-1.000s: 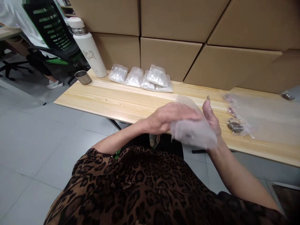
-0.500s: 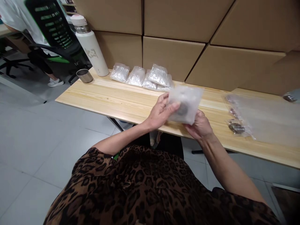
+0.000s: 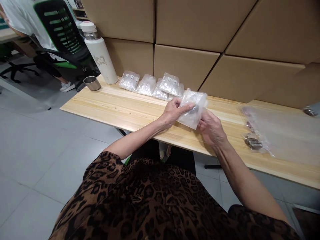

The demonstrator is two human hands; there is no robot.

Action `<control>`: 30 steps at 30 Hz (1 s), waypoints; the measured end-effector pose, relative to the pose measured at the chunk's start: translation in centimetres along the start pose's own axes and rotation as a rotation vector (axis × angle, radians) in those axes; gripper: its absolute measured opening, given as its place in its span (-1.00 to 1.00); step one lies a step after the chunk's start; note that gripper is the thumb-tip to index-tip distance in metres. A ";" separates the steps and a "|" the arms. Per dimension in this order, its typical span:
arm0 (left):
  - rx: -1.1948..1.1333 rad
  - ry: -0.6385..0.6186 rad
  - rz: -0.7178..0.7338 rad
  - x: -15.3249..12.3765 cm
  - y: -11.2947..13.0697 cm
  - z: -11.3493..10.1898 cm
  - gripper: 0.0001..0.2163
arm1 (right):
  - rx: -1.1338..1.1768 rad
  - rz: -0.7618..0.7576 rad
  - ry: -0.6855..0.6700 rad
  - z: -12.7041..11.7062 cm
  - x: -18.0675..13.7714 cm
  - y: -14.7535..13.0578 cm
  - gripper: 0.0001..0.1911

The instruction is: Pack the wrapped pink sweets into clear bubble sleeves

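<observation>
A cloudy plastic bag [image 3: 190,116] with something dark inside is held above the front half of the wooden table. My left hand [image 3: 173,112] grips its left side, the thumb laid across the front and the fingers behind. At the bag's right edge, my right hand [image 3: 211,128] pinches with bent fingers; its fingertips are partly hidden behind the plastic. Just beyond the bag lies a row of similar small plastic packets [image 3: 145,85], one stacked over others and some with small dark printed marks.
Stacked cardboard boxes [image 3: 186,65] wall off the table's back. A white bottle [image 3: 102,60] and a metal cup [image 3: 92,83] stand at the left end. On the right lie a large clear plastic sheet or bag [image 3: 292,133] and small dark packets [image 3: 253,141]. A person sits beyond a chair [image 3: 62,30].
The bag has tilted and looks narrower, folded more at its right side. My right hand has moved up along its right edge. My left hand keeps its hold.
</observation>
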State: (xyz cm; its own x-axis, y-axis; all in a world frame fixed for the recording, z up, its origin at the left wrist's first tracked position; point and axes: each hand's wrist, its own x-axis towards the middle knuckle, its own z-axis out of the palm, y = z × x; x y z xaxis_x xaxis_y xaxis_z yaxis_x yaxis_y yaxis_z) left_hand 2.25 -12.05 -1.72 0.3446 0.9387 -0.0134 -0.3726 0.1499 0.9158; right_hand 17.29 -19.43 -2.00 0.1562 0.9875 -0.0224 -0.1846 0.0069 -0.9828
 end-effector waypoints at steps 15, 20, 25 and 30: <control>0.774 -0.058 0.449 11.5 4.4 -2.6 -0.85 | -0.123 0.014 0.370 -1.3 16.0 0.8 -0.54; 0.873 -0.187 0.413 12.1 2.6 -3.4 -0.84 | -0.128 0.013 0.373 -2.2 16.5 1.0 -0.65; 0.887 -0.237 0.440 12.4 0.5 -3.8 -0.79 | -0.159 -0.003 0.367 -5.3 15.9 0.7 -0.67; 1.091 -0.296 0.578 12.6 -0.4 -4.4 -0.66 | -0.395 -0.063 0.417 -6.1 16.2 2.0 -0.60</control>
State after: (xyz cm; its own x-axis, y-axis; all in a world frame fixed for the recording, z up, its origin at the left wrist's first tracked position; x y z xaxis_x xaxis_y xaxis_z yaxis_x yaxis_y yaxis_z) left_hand 2.99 1.10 -4.00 0.6006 0.6552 0.4583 0.3195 -0.7221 0.6136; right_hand 25.37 -4.43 -5.46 0.5388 0.8411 0.0468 0.2011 -0.0744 -0.9767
